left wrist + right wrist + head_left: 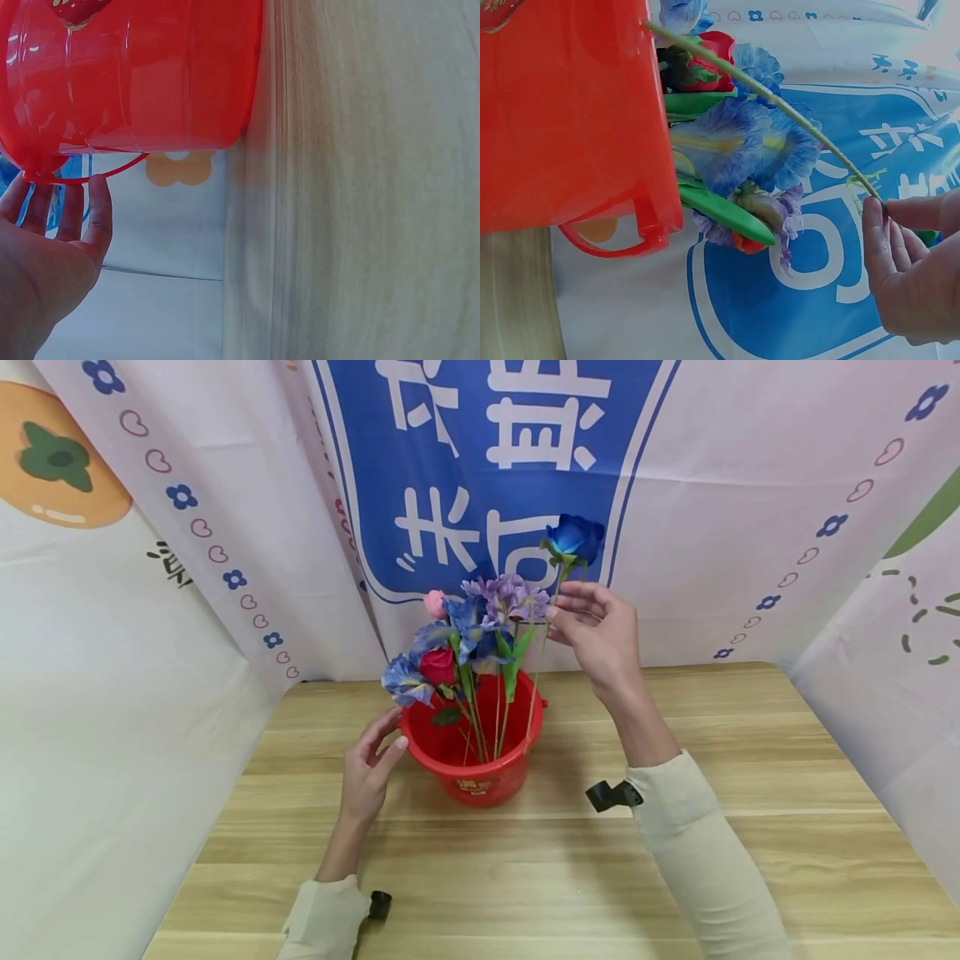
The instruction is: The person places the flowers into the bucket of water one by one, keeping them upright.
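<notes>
A red bucket (pixel 487 785) stands upright on the table with several artificial flowers leaning inside it. My right hand (pixel 603 639) pinches the stem of a blue rose (pixel 576 539) between thumb and fingers, just under the bloom. In the right wrist view the rose's stem (pixel 780 101) slants down from the fingertips, and its lower end overlaps the bucket near the rim. My left hand (pixel 367 768) rests at the bucket's left side, fingers loosely extended. Its fingertips touch the thin red handle (pixel 120 169) by the rim.
Blue irises (pixel 405 681), a red rose (pixel 438 667), a pink bud (pixel 434 603) and a purple flower (pixel 506 597) rise above the rim. The wood-grain table (pixel 495 877) spreads around the bucket. Behind it hangs a printed white curtain (pixel 697 552) with a blue panel.
</notes>
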### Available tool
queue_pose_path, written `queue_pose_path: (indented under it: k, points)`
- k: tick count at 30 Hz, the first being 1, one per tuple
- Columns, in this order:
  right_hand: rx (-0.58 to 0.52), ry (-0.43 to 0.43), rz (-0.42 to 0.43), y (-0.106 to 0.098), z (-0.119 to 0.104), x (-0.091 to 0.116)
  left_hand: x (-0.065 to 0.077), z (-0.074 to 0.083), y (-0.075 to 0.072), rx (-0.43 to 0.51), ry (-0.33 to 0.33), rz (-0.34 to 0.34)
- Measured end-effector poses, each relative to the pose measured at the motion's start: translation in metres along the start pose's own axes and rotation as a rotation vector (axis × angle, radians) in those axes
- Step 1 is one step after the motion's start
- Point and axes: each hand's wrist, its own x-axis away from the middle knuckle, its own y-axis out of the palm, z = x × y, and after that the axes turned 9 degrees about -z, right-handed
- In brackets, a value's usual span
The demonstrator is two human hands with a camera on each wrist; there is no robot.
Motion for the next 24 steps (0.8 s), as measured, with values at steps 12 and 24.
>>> queue_pose_path:
  k: [12,24]
  points:
    - [0.013,-0.049,0.001,0.012,0.01,-0.006,-0.001,0.0,0.0,0.006,0.0,0.009]
    - [0.106,0.015,-0.056,0.028,0.046,-0.004,0.0,0.0,0.0,0.007,-0.006,0.008]
